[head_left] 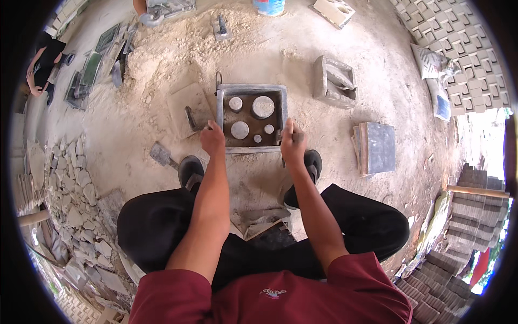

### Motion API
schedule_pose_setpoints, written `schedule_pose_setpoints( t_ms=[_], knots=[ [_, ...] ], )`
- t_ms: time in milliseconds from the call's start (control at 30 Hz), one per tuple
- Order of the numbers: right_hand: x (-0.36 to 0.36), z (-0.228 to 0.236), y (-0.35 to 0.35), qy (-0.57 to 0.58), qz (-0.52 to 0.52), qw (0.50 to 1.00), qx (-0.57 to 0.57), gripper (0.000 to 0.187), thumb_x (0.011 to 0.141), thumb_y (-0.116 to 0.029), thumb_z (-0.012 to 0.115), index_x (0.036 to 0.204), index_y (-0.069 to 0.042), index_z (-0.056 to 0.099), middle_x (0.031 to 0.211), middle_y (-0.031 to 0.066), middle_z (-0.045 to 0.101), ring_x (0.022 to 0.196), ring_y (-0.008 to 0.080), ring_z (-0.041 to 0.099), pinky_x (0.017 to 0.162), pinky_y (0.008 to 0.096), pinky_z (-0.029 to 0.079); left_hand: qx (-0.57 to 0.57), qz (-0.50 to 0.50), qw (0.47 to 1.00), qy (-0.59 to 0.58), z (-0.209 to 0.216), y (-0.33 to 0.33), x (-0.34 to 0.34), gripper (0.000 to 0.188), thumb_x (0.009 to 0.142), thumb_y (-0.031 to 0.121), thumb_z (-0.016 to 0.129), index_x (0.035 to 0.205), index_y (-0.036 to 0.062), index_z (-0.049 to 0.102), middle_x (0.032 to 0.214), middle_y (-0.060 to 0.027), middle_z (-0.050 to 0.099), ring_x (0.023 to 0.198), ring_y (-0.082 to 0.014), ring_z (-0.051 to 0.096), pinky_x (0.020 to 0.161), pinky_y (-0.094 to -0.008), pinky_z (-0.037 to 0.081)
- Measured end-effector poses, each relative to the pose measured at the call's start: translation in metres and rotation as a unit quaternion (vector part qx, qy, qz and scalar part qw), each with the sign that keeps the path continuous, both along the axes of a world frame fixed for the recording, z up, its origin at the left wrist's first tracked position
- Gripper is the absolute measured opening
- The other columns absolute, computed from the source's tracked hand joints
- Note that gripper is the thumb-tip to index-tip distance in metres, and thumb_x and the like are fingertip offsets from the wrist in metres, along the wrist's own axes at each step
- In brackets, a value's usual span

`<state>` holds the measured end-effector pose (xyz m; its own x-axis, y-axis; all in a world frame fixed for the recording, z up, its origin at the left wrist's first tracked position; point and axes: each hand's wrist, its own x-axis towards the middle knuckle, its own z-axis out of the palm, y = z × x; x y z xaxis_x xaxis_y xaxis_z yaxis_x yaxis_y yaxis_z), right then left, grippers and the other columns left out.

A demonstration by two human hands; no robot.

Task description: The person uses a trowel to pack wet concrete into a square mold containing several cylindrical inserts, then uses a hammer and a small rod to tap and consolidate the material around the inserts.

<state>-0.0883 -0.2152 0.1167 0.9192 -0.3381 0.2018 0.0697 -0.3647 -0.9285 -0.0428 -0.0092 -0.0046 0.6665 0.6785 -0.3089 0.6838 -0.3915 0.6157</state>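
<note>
A rectangular grey metal mould lies on the dusty ground in front of me, between my feet. Inside it stand several round, pale-topped cylinders, the biggest being a wide cylinder at the far right. My left hand is closed at the mould's near left side. At the near right side my right hand is closed too, with a short brownish rounded end showing at the fist. My fingers hide the exact grip on both sides. Just left of the mould, a dark-handled flat board lies in the dust.
A trowel lies by my left foot, and a float rests in loose powder beyond. Right are a box-shaped grey block and stacked plates. Broken pieces pile up left. A co-worker's gloved hand works far off.
</note>
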Motion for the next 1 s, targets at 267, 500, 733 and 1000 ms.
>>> schedule_pose_setpoints(
  t_ms=[267, 500, 733, 1000],
  knots=[
    [0.011, 0.006, 0.009, -0.031, -0.004, 0.999, 0.016, 0.047, 0.098, -0.026, 0.047, 0.058, -0.002, 0.044, 0.050, -0.0031, 0.037, 0.049, 0.0062, 0.033, 0.043, 0.0284, 0.027, -0.009, 0.009, 1.000, 0.005, 0.001, 0.002, -0.003, 0.056, 0.091, 0.046, 0.039, 0.096, -0.0012, 0.068, 0.099, -0.0220, 0.066, 0.097, -0.0393, 0.062, 0.085, -0.0502, 0.047],
    [0.021, 0.005, -0.003, -0.007, -0.019, 0.998, 0.067, 0.046, 0.097, -0.027, 0.050, 0.058, -0.003, 0.045, 0.052, -0.0030, 0.040, 0.052, 0.0060, 0.036, 0.045, 0.0282, 0.029, -0.023, -0.009, 1.000, 0.009, 0.005, -0.001, -0.001, 0.056, 0.091, 0.047, 0.038, 0.098, 0.0001, 0.068, 0.101, -0.0219, 0.066, 0.099, -0.0395, 0.061, 0.086, -0.0495, 0.047],
    [0.038, 0.034, 0.010, 0.019, -0.033, 0.995, 0.089, 0.044, 0.097, -0.024, 0.050, 0.059, -0.002, 0.045, 0.052, -0.0025, 0.041, 0.051, 0.0058, 0.036, 0.044, 0.0293, 0.030, -0.017, 0.020, 1.000, 0.007, 0.003, 0.009, -0.005, 0.057, 0.091, 0.047, 0.038, 0.098, -0.0012, 0.068, 0.100, -0.0243, 0.065, 0.097, -0.0406, 0.062, 0.086, -0.0494, 0.047],
    [0.056, 0.025, 0.002, -0.013, -0.050, 0.988, 0.145, 0.045, 0.097, -0.024, 0.051, 0.056, -0.006, 0.043, 0.052, -0.0036, 0.041, 0.049, 0.0045, 0.036, 0.044, 0.0248, 0.027, -0.025, -0.004, 1.000, -0.009, 0.016, 0.002, -0.008, 0.056, 0.090, 0.045, 0.038, 0.094, -0.0022, 0.069, 0.096, -0.0235, 0.066, 0.093, -0.0413, 0.062, 0.085, -0.0500, 0.048]
  ],
)
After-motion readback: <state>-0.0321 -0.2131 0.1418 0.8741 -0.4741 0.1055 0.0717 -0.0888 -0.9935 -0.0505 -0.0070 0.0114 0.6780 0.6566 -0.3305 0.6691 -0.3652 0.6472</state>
